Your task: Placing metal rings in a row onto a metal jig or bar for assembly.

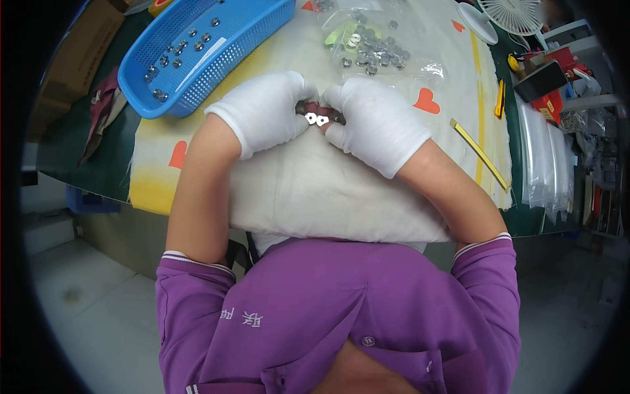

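White gloves cover both my hands, which meet over the cloth in the middle of the table. My left hand (272, 110) is closed round a small shiny metal part (311, 118) with a hole in its face. A like metal part (322, 121) sits in the closed fingers of my right hand (371, 118), right beside the first. Dark portions of the parts show between the fingertips; the rest is hidden by the gloves. Beyond my hands lies a clear plastic bag (420, 69) with several small round metal parts (374, 49) in and around it.
At the left, a blue perforated basket (141, 98) holds several metal parts (199, 46). A yellow strip (480, 154) and a yellow cutter knife (500, 98) lie to the right. Clear plastic bags (541, 157) hang over the right edge; a white fan (515, 13) stands at the far right.
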### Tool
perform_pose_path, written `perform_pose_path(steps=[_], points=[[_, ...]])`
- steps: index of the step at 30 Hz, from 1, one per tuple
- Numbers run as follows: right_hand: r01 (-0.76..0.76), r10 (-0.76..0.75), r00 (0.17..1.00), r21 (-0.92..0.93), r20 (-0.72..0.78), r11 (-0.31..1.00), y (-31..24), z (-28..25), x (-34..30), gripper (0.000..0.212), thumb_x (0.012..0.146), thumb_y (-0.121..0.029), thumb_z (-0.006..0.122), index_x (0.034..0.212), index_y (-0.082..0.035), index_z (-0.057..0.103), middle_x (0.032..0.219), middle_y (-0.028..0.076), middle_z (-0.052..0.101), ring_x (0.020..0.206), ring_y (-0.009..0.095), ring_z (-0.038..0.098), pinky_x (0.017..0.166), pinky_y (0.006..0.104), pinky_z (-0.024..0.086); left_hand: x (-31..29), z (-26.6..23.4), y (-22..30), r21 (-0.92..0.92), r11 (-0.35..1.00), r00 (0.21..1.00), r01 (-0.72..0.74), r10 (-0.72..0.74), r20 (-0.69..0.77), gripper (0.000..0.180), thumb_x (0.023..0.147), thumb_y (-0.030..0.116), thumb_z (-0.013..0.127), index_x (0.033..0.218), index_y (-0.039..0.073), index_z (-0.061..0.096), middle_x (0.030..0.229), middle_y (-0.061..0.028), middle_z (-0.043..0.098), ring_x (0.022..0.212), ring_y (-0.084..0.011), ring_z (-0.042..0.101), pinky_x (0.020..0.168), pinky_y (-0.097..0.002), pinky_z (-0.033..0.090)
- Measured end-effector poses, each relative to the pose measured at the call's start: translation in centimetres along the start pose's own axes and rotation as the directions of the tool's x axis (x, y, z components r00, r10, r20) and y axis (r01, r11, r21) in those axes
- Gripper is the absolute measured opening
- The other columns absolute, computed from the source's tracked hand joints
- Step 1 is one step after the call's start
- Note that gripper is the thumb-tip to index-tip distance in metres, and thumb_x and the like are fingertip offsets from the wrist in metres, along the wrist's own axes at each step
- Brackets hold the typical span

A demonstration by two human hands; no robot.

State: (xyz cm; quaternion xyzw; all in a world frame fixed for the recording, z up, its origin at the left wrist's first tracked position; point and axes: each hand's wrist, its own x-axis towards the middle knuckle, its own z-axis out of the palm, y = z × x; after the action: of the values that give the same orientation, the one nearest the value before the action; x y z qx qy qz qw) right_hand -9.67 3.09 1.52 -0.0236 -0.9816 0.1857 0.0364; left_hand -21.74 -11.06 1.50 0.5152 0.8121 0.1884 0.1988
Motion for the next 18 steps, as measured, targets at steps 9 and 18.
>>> perform_pose_path(steps=[9,18], points=[[-0.007,0.010,1.000,0.221,-0.011,0.975,2.9,-1.5,0.2,0.021,0.079,-0.018,0.066,0.092,-0.001,0.068,0.083,0.019,0.067,0.080,0.036,0.065,0.073,0.0427,0.052,-0.2,0.2,-0.1,-0.079,0.997,1.000,-0.023,0.024,0.016,0.023,0.073,0.002,0.066,0.096,0.000,0.066,0.087,-0.0160,0.062,0.080,-0.0283,0.061,0.073,-0.0343,0.050],[-0.048,0.029,0.981,0.098,0.192,0.994,1.5,-1.4,0.1,0.021,0.077,-0.017,0.064,0.089,-0.001,0.069,0.079,0.020,0.065,0.077,0.037,0.064,0.071,0.0443,0.052,0.0,0.6,-0.4,-0.059,0.995,0.996,-0.084,0.083,-0.028,0.023,0.073,0.003,0.068,0.096,0.000,0.067,0.088,-0.0155,0.061,0.080,-0.0277,0.060,0.074,-0.0341,0.049]])
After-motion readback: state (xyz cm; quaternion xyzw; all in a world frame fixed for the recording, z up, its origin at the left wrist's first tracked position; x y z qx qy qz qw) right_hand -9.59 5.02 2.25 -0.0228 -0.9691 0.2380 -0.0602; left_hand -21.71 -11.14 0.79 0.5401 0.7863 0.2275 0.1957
